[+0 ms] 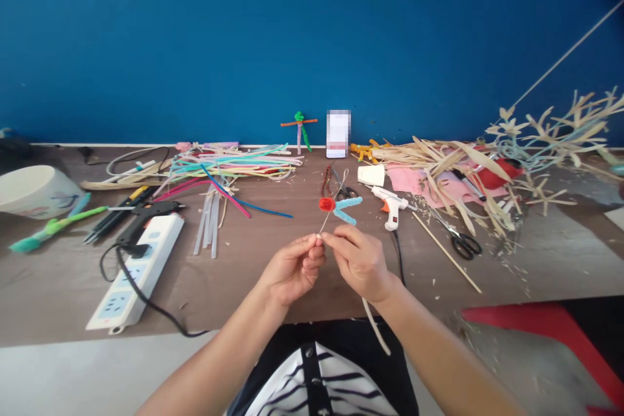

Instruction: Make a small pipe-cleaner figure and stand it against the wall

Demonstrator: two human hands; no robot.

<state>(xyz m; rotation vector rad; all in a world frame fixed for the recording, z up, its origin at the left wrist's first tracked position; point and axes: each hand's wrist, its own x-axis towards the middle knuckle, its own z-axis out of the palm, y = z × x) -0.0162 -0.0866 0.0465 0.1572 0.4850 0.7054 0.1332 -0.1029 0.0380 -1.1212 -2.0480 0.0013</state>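
Note:
Both my hands meet above the brown table [273,273]. My left hand [293,268] is closed, pinching the lower end of a thin stick. My right hand [359,259] is closed too, its fingertips pinched on the same stick beside the left. The stick carries a small pipe-cleaner flower [340,206] at its top: a red round head with light-blue fuzzy leaves sticking out to the right. A pale strip [376,327] hangs below my right wrist.
A white hot-glue gun [390,204], scissors [463,244] and dried straw scraps [458,169] lie to the right. On the left are coloured pipe cleaners [229,168], clear glue sticks [208,221], a black glue gun [146,216], a white power strip [136,270], and a white bowl [36,190].

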